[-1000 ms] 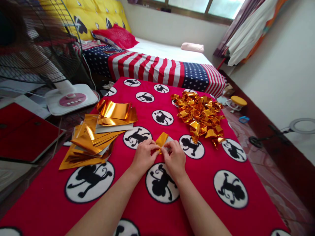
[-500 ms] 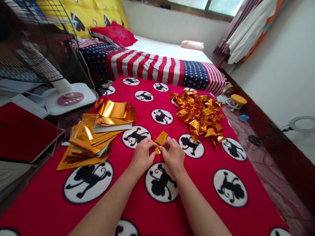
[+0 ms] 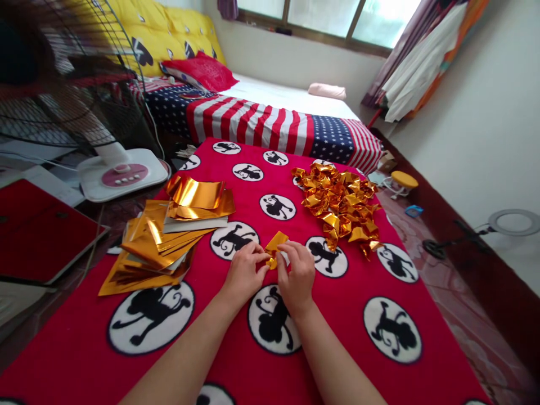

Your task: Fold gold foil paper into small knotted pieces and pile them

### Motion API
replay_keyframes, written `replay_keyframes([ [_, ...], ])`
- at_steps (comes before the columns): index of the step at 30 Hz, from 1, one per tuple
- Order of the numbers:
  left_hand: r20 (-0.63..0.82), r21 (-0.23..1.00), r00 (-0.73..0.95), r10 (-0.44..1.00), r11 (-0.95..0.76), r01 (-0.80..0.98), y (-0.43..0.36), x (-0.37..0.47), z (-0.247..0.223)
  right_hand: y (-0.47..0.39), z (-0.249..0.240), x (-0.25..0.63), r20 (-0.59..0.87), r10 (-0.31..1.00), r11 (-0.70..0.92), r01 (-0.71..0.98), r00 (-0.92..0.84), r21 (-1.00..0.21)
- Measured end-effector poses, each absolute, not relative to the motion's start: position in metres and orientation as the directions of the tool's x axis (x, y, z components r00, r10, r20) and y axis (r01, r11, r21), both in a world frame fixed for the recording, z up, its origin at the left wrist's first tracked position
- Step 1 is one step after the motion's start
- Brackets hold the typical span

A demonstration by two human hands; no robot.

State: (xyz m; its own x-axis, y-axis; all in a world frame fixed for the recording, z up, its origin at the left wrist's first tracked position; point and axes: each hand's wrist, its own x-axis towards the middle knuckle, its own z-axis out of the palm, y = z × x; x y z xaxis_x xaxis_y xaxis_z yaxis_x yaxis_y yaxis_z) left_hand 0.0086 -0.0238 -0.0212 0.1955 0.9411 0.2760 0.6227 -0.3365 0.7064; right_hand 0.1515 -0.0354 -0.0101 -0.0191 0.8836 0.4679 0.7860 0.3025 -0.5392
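A small piece of shiny gold paper is between my two hands, low over the red cloth, with its lower part partly folded. My left hand pinches its left edge. On the other side, my right hand has its fingertips closed on the right edge, where a bit of pale underside shows. To the left lies a loose stack of flat gold sheets, some with pale backs. A heap of folded gold pieces sits at the right.
The red cloth with black monkey prints covers the table. A fan stands at the left beside a dark red panel. Behind is a bed. A ring-shaped stand and a yellow stool are at the right.
The view has tilted up slightly, showing more of the window. My right fingers have lifted and straightened a little at the gold paper; my left hand stays on it.
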Motion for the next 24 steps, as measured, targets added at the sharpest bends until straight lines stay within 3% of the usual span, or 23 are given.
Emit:
replay_keyframes([
  [4,0.258,0.709,0.204,0.944,-0.329,0.624,-0.023,0.008,-0.019,-0.044,-0.011,0.141,0.311,0.896,0.434,0.773,-0.317,-0.463],
  [9,0.257,0.713,0.217,0.942,-0.336,0.616,-0.023,0.007,-0.020,-0.034,-0.019,0.146,0.139,0.947,0.322,0.885,-0.291,-0.336],
  [16,0.272,0.709,0.208,0.940,-0.341,0.617,-0.023,0.008,-0.020,0.010,-0.020,0.162,0.157,0.959,0.271,0.925,-0.236,-0.265],
  [21,0.258,0.704,0.213,0.942,-0.334,0.627,-0.023,0.007,-0.020,0.032,-0.011,0.170,0.266,0.931,0.329,0.888,-0.249,-0.321],
  [24,0.254,0.688,0.206,0.945,-0.326,0.649,-0.022,0.004,-0.017,0.035,-0.002,0.176,0.261,0.926,0.352,0.871,-0.272,-0.341],
])
